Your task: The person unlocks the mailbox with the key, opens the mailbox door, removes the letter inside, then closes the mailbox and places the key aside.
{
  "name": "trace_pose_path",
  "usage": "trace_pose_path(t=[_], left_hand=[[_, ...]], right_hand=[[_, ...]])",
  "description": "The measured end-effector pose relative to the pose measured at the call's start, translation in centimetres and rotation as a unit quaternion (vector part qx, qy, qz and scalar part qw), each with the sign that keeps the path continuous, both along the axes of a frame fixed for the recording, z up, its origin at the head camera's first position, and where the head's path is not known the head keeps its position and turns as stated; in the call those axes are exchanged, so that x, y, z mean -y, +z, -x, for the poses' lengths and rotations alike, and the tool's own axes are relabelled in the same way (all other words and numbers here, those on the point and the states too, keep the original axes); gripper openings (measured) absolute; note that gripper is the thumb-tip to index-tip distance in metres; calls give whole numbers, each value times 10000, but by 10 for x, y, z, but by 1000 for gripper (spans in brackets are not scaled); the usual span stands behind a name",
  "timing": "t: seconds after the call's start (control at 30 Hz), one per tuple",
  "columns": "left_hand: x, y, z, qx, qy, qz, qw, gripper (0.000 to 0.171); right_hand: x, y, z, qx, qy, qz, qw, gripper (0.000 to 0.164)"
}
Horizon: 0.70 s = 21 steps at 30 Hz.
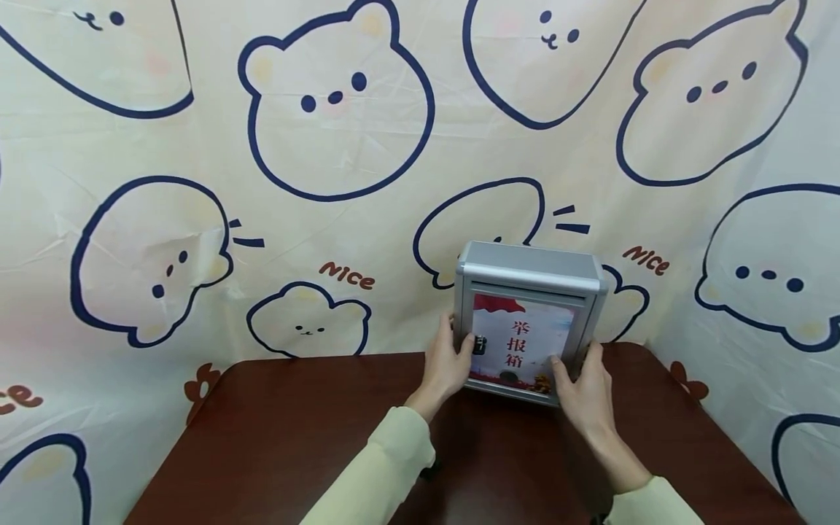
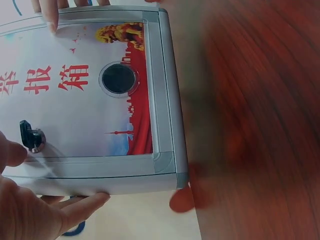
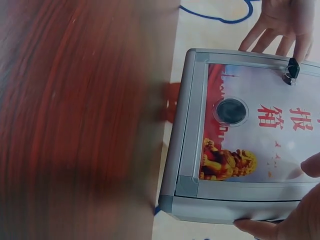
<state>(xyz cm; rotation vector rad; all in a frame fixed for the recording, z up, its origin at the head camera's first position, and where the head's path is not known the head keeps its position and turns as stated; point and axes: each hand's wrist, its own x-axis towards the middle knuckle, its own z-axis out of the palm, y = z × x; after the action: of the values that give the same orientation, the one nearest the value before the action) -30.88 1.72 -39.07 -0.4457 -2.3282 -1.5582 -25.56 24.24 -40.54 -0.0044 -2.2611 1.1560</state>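
Note:
Both hands grip a silver metal report box [image 1: 525,321], one at each side, over the back right part of the table. Its front carries a printed panel with red Chinese characters, a round dark window [image 2: 119,79] low down and a small black key or latch [image 3: 291,71] near the left edge. My left hand [image 1: 448,364] has its thumb on the front frame by the latch, with fingers along the side wall. My right hand [image 1: 586,390] holds the opposite side, thumb on the front panel. The box leans back a little, with a slot strip along its top front.
A dark red-brown wooden table [image 1: 295,437] spreads below the box and arms. Behind it and on both sides hangs a cream cloth [image 1: 341,233] printed with blue-outlined bear faces, close to the table's back edge.

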Motion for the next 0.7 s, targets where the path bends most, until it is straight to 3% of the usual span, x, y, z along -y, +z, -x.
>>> trace_pose_path(t=[0.33, 0.7], left_hand=[[34, -4, -3, 46, 399, -22, 9992, 43], [69, -4, -8, -61, 846, -145, 9963, 44]], right_hand=[[29, -2, 16, 225, 538, 167, 9982, 66], [59, -4, 38, 162, 1056, 53, 9943, 63]])
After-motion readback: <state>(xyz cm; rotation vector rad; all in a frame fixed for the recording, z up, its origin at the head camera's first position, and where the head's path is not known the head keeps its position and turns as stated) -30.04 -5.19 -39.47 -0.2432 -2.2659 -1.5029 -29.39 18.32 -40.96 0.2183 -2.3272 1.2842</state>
